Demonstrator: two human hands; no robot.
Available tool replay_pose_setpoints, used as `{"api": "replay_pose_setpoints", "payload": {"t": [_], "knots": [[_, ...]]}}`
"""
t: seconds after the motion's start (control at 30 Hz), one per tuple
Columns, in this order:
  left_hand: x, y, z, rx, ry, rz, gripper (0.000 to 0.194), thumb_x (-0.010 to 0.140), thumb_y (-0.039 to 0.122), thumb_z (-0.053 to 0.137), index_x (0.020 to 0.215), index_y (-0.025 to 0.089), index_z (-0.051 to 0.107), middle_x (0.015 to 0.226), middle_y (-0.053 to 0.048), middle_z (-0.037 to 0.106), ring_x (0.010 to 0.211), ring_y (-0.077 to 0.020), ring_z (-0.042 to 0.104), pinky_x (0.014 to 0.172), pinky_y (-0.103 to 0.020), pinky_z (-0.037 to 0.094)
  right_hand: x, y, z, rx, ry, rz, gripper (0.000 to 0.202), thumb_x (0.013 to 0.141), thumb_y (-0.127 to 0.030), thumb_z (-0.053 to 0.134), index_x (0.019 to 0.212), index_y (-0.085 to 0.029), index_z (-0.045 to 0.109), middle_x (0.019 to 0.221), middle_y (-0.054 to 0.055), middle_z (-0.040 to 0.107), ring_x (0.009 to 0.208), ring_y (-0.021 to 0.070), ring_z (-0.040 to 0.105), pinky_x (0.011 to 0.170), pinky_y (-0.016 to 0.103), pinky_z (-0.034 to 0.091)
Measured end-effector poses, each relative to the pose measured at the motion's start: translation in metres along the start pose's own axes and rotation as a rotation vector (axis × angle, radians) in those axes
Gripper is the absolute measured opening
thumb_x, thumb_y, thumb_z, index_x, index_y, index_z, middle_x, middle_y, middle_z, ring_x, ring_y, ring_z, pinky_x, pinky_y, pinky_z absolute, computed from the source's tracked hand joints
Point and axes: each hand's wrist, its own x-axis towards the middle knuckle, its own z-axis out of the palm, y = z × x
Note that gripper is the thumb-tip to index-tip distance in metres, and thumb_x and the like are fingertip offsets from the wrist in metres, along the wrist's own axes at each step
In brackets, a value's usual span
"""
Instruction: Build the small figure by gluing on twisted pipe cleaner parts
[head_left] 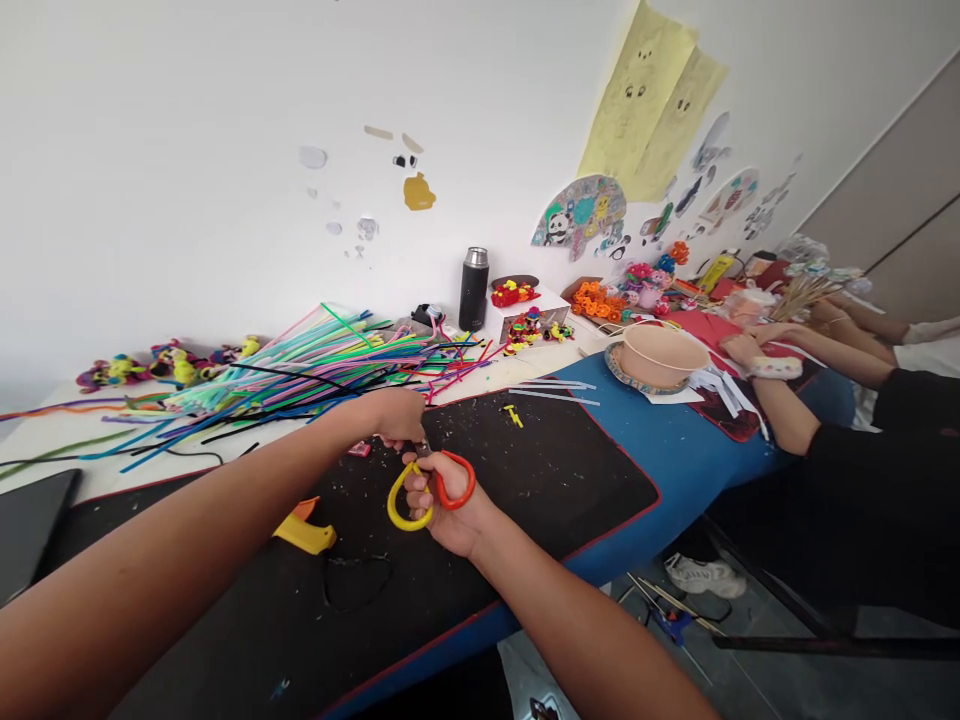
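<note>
My right hand [454, 515] is closed round a pair of scissors [409, 520] with one yellow and one red handle loop. The loops stand apart, and most of the blades are hidden between my hands. Just beyond the scissors, my left hand [397, 412] is bent down with its fingers pinched together near the blades. What it grips is hidden. Beneath both hands lies a black mat [547, 490] with a red edge, scattered with small clippings. A small yellow pipe cleaner piece [513, 415] rests on the mat beyond my right hand.
A heap of coloured pipe cleaners [300, 365] spreads along the wall. A yellow-handled tool [307, 534] lies left of my hands. Behind stand a black bottle [473, 290] and small pipe cleaner figures [525, 328]. To the right are a beige bowl [664, 355] and another person's hands [746, 350].
</note>
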Motion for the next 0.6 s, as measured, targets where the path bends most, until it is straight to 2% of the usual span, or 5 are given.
{"api": "replay_pose_setpoints", "payload": {"t": [0.1, 0.23, 0.4, 0.6], "knots": [[-0.014, -0.015, 0.0, -0.087, 0.108, 0.005, 0.022, 0.076, 0.027, 0.056, 0.057, 0.02, 0.064, 0.063, -0.006, 0.073, 0.057, -0.0191, 0.065, 0.058, -0.027, 0.047, -0.002, -0.002, -0.002, 0.008, -0.038, -0.004, 0.016, 0.093, -0.03, 0.061, 0.102, -0.017, 0.063, 0.06, -0.005, 0.056, 0.045, 0.0099, 0.045, 0.048, 0.022, 0.032], [-0.038, -0.033, 0.006, -0.224, 0.221, -0.01, 0.017, 0.079, 0.032, 0.051, 0.077, 0.021, 0.065, 0.078, -0.003, 0.078, 0.065, -0.0182, 0.07, 0.058, -0.024, 0.047, -0.008, -0.005, -0.004, -0.032, -0.113, -0.028, 0.035, 0.099, -0.05, 0.063, 0.105, -0.015, 0.066, 0.06, -0.001, 0.063, 0.044, 0.0116, 0.052, 0.045, 0.021, 0.034], [-0.051, -0.045, 0.022, -0.376, 0.246, -0.033, 0.012, 0.075, 0.032, 0.054, 0.073, 0.021, 0.059, 0.072, -0.002, 0.076, 0.06, -0.0184, 0.068, 0.054, -0.025, 0.046, -0.019, -0.015, -0.009, -0.143, -0.146, -0.051, 0.047, 0.099, -0.06, 0.062, 0.109, -0.014, 0.069, 0.061, -0.001, 0.065, 0.042, 0.0104, 0.053, 0.042, 0.021, 0.033], [-0.048, -0.051, 0.031, -0.412, 0.256, 0.004, 0.014, 0.075, 0.033, 0.055, 0.075, 0.021, 0.061, 0.074, -0.003, 0.076, 0.064, -0.0194, 0.07, 0.055, -0.025, 0.046, -0.032, -0.037, -0.018, -0.409, -0.065, -0.111, 0.051, 0.094, -0.064, 0.065, 0.112, -0.017, 0.068, 0.062, -0.003, 0.063, 0.035, 0.0081, 0.043, 0.038, 0.022, 0.029]]}}
